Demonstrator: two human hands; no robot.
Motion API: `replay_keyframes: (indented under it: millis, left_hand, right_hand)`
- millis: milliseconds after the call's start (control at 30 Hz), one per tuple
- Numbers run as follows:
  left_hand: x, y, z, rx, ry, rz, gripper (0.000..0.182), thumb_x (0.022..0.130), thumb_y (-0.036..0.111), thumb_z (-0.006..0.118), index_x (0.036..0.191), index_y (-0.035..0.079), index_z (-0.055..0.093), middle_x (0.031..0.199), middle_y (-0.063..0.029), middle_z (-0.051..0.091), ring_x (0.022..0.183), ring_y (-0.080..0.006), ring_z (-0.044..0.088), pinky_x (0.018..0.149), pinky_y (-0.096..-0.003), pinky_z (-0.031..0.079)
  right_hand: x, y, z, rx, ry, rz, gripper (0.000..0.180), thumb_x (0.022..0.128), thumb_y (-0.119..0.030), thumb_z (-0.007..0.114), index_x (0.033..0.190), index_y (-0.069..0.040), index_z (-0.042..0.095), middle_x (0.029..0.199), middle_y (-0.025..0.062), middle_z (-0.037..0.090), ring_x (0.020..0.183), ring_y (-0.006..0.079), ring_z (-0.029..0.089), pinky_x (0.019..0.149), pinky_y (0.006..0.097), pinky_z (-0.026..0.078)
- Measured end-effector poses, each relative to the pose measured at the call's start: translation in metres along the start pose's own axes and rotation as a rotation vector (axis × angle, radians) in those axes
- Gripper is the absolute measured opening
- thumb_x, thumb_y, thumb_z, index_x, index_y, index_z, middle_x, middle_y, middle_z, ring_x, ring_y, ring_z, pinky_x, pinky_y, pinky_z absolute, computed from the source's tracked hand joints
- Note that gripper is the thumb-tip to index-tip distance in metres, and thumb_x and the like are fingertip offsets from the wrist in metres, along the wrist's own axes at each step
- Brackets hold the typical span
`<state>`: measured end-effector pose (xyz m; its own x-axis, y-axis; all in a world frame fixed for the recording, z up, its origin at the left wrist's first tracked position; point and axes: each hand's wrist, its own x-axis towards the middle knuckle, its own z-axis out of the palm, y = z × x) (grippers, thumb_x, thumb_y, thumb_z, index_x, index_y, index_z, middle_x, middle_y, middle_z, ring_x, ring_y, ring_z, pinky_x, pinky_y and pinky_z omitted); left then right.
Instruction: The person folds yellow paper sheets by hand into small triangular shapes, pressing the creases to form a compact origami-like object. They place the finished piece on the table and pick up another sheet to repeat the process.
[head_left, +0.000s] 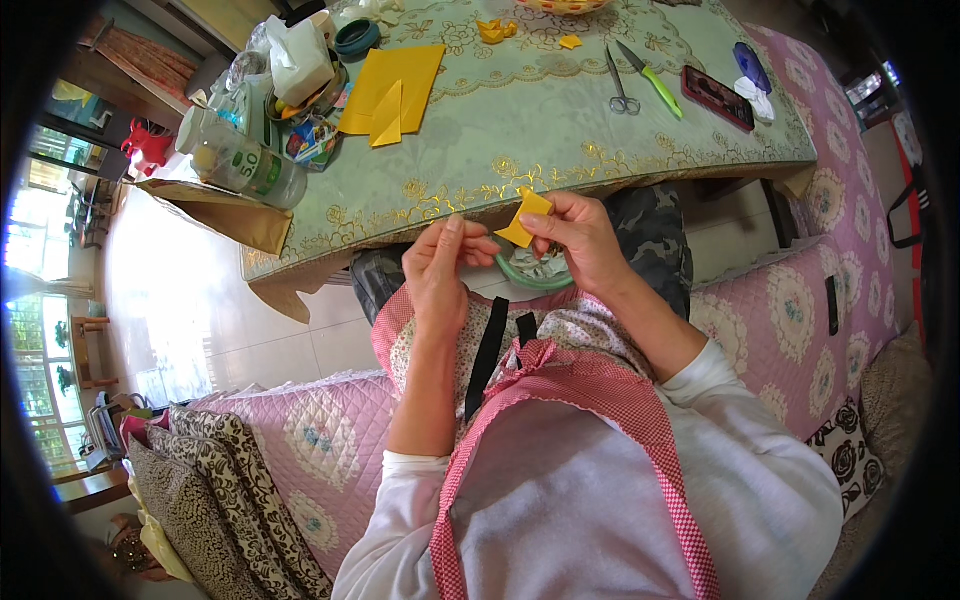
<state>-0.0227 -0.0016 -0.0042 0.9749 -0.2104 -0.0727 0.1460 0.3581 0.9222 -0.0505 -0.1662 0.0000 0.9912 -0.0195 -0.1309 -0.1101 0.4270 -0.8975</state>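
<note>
My right hand (581, 238) pinches a small folded piece of yellow paper (525, 219) between thumb and fingers, just over the table's near edge. To its left is my left hand (448, 262), raised with the fingers loosely bent and nothing visible in it. A small gap separates its fingertips from the paper's lower left corner. On the table, a stack of yellow paper sheets (420, 71) lies at the back left with a folded strip (388, 116) on top. Several finished-looking folded yellow pieces (495, 31) sit at the far side.
Scissors (622, 103), a green-handled knife (664, 94) and a phone (718, 97) lie at the right of the table (480, 142). A plastic jar (244, 165) lies tilted at the left, near a tissue pack (301, 64). Below my hands stands a green bin (536, 281).
</note>
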Motion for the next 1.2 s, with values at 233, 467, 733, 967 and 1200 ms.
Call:
replay_keyframes:
  millis: [233,467,733,967,1200]
  left_hand:
    - [-0.005,-0.006,0.016,0.015,-0.234,-0.125,0.011,0.079,0.004,0.061,0.085,-0.005,0.059,0.075,-0.0127,0.063,0.060,-0.0130,0.058,0.053,-0.0222,0.045]
    - [-0.007,-0.006,0.016,-0.007,-0.197,-0.146,0.010,0.079,0.004,0.062,0.082,-0.005,0.059,0.070,-0.0111,0.062,0.055,-0.0122,0.057,0.050,-0.0210,0.044]
    - [-0.009,-0.005,0.016,-0.017,-0.192,-0.169,0.008,0.078,0.003,0.062,0.079,-0.004,0.059,0.064,-0.0104,0.060,0.051,-0.0115,0.055,0.049,-0.0204,0.042]
    - [-0.010,-0.006,0.016,-0.034,-0.185,-0.168,0.009,0.079,0.003,0.061,0.082,-0.006,0.059,0.071,-0.0121,0.062,0.054,-0.0125,0.057,0.050,-0.0207,0.043]
    - [-0.009,-0.004,0.012,-0.035,-0.272,-0.222,0.009,0.080,0.000,0.058,0.087,-0.006,0.059,0.075,-0.0103,0.063,0.061,-0.0120,0.057,0.057,-0.0219,0.045]
  right_hand:
    - [-0.003,0.001,0.005,0.049,-0.087,0.023,0.013,0.081,-0.013,0.061,0.078,0.000,0.059,0.066,0.0016,0.056,0.056,0.0058,0.048,0.052,0.0189,0.039]
    - [0.000,0.006,0.004,-0.015,-0.020,-0.019,0.015,0.082,-0.014,0.060,0.077,0.000,0.059,0.064,0.0019,0.055,0.056,0.0060,0.049,0.053,0.0193,0.039]
    - [0.002,0.005,-0.002,0.099,-0.019,-0.009,0.017,0.084,-0.016,0.058,0.078,-0.001,0.059,0.065,0.0018,0.056,0.057,0.0055,0.049,0.055,0.0192,0.039]
    - [0.000,0.002,0.000,-0.043,-0.091,0.024,0.016,0.081,-0.016,0.062,0.080,0.000,0.060,0.064,0.0002,0.055,0.057,0.0054,0.049,0.056,0.0187,0.040]
    - [0.000,0.001,-0.002,-0.061,-0.062,0.003,0.015,0.081,-0.014,0.062,0.077,0.000,0.060,0.064,0.0008,0.055,0.057,0.0048,0.049,0.053,0.0182,0.038]
